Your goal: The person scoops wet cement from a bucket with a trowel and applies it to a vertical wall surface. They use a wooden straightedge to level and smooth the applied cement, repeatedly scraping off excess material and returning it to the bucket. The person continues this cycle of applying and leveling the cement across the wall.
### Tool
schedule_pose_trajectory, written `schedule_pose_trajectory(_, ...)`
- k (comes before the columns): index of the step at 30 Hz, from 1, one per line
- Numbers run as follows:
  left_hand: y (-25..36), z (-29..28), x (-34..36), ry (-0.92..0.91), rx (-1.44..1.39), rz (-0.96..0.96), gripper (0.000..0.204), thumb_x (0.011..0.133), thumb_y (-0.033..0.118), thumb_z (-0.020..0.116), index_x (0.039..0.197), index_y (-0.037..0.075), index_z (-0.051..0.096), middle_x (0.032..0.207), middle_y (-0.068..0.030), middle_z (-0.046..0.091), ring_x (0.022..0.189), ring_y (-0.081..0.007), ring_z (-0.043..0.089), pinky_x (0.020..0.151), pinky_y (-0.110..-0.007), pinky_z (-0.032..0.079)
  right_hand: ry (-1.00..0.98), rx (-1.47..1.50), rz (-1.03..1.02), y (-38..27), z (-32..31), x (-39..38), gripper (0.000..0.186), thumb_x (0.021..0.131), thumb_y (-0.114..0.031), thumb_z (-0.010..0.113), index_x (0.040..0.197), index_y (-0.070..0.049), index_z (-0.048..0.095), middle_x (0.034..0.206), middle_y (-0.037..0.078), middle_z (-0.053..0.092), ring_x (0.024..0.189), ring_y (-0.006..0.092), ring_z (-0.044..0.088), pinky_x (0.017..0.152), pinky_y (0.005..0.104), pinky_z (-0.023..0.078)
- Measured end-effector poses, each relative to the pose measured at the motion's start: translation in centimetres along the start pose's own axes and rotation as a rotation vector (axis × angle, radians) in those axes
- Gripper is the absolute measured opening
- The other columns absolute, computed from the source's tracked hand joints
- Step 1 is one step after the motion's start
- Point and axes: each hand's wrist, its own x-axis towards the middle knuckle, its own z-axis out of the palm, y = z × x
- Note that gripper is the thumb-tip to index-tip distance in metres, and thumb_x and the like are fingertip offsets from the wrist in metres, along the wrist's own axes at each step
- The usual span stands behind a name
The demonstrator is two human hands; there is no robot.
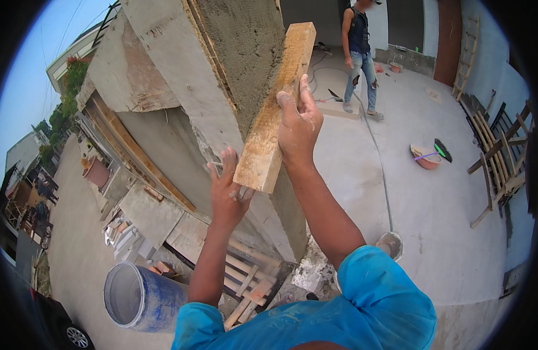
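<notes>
Slanting from seven to one o'clock, the board (268, 129) lies before the pillar (237, 49), at the right hand's (299, 128) ten o'clock, gripped mid-length; the left hand's (228, 195) hold, lower down, is unclear.

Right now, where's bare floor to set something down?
Main free patch: concrete floor bordered by the round grey container, the reddish basin and the wooden rack at far right. Smaller one: the strip between the grey cable and that basin. Crowded: lower left, where the blue barrel, wooden slats and white offcuts sit close together.
</notes>
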Motion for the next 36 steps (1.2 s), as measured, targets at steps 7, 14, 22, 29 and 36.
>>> schedule_pose_trajectory(7,1.6,-0.7,0.9,0.048,-0.081,-0.037,0.092,0.072,0.011,0.085,0.152,0.008,0.040,0.163,-0.0167,0.027,0.152,-0.0342,0.023,0.118,-0.064,0.020,0.051,-0.006,-0.145,-3.5,4.7,8.9,0.072,0.088,-0.013,0.062,0.148,0.015,0.033,0.135,0.028,0.057,0.122,0.0265,0.059,0.101,0.0310,0.044)
schedule_pose_trajectory(14,1.6,-1.1,1.0,0.038,-0.075,-0.039,0.093,0.073,0.009,0.084,0.153,0.009,0.039,0.164,-0.0166,0.026,0.152,-0.0344,0.023,0.118,-0.064,0.019,0.029,0.100,-0.103,-4.5,6.7,9.3,0.070,0.085,-0.012,0.063,0.145,0.015,0.038,0.135,0.028,0.057,0.121,0.0295,0.059,0.100,0.0333,0.046)
schedule_pose_trajectory(22,2.1,-1.0,0.8,0.043,-0.112,-0.064,0.091,0.074,0.011,0.083,0.154,0.010,0.039,0.163,-0.0156,0.028,0.151,-0.0331,0.025,0.119,-0.062,0.019,0.060,-0.237,-0.324,-7.9,10.3,17.3,0.038,0.088,-0.023,0.055,0.108,0.008,0.066,0.100,0.027,0.069,0.097,0.0354,0.067,0.084,0.0427,0.051)
schedule_pose_trajectory(29,1.8,-0.9,0.7,0.047,-0.101,-0.052,0.090,0.077,0.014,0.082,0.155,0.012,0.038,0.163,-0.0149,0.028,0.152,-0.0317,0.024,0.120,-0.061,0.018,0.089,0.162,-0.003,-11.4,13.0,16.2,0.037,0.088,-0.014,0.059,0.113,0.013,0.064,0.105,0.020,0.069,0.096,0.0262,0.068,0.082,0.0372,0.053)
schedule_pose_trajectory(36,2.5,-1.9,-0.9,0.092,-0.372,-0.065,0.092,0.079,0.022,0.084,0.154,0.004,0.034,0.161,-0.0181,0.032,0.150,-0.0345,0.029,0.119,-0.060,0.024,-0.219,0.349,-0.128,-10.5,7.8,2.5,0.041,0.091,-0.012,0.058,0.125,0.010,0.050,0.113,0.014,0.060,0.101,0.0217,0.061,0.089,0.0357,0.052)
